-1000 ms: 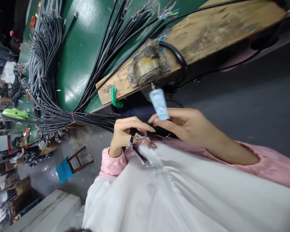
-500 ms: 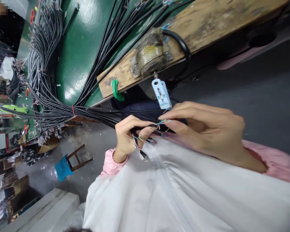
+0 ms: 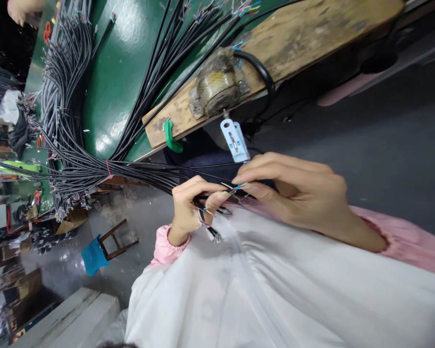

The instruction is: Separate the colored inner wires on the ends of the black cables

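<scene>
Several black cables [image 3: 155,177] run from a bundle tied with a red band into my left hand [image 3: 194,203], which is closed round their ends. Thin coloured wires [image 3: 207,218] fan out from the stripped ends below its fingers. With thumb and forefinger my right hand [image 3: 297,191] pinches the fine coloured wires [image 3: 240,186] of one cable, close to the left fingertips. A light blue clothespin [image 3: 235,140] is just above the right fingers, fixed to a small motor [image 3: 218,84] on a wooden board. The wire tips are partly hidden by the fingers.
A green table [image 3: 108,96] carries a thick pile of grey and black cables [image 3: 67,82]. A green clamp [image 3: 172,137] hangs at the end of the wooden board [image 3: 304,38]. A blue stool [image 3: 94,256] stands on the floor. Another person's hand [image 3: 25,10] shows at the top left.
My right hand has shifted slightly left, still pinching the coloured wires. The wires between the hands look more spread apart. The board, motor and clothespin sit a little further left in view.
</scene>
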`<state>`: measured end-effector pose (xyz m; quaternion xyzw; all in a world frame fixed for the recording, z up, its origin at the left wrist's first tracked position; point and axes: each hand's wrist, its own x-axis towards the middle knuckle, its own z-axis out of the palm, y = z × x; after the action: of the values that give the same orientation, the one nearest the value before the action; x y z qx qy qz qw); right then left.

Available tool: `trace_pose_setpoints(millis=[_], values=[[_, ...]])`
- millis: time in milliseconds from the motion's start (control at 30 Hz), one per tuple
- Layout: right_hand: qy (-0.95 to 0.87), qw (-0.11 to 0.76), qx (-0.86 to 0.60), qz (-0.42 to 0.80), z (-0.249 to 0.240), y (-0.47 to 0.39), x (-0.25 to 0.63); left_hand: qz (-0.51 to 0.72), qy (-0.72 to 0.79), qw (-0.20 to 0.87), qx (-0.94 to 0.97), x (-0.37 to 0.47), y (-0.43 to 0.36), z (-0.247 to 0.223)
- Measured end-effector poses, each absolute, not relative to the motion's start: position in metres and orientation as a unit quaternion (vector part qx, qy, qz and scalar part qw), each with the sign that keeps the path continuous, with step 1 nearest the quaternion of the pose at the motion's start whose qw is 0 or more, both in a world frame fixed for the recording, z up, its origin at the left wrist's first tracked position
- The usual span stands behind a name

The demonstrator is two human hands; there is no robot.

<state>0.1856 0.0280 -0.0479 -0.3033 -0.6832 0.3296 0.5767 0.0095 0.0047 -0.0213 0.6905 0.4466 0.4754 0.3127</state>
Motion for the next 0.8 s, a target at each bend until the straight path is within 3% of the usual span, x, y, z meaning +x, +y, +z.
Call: trace_pose_setpoints(millis=[333,633,800], values=[[-0.674,0.559,-0.305,0.374,-0.048,0.026,0.186,0.489,0.448,0.303,0.685,0.015,0.006,-0.021],[-0.49,0.456,-0.322,0.669,-0.041,0.027,0.184,0.499,0.446,0.313,0.674,0.017,0.003,-0.026],[-0.419,0.417,-0.321,0.74,-0.038,0.027,0.179,0.425,0.422,0.274,0.752,0.014,0.004,-0.021]])
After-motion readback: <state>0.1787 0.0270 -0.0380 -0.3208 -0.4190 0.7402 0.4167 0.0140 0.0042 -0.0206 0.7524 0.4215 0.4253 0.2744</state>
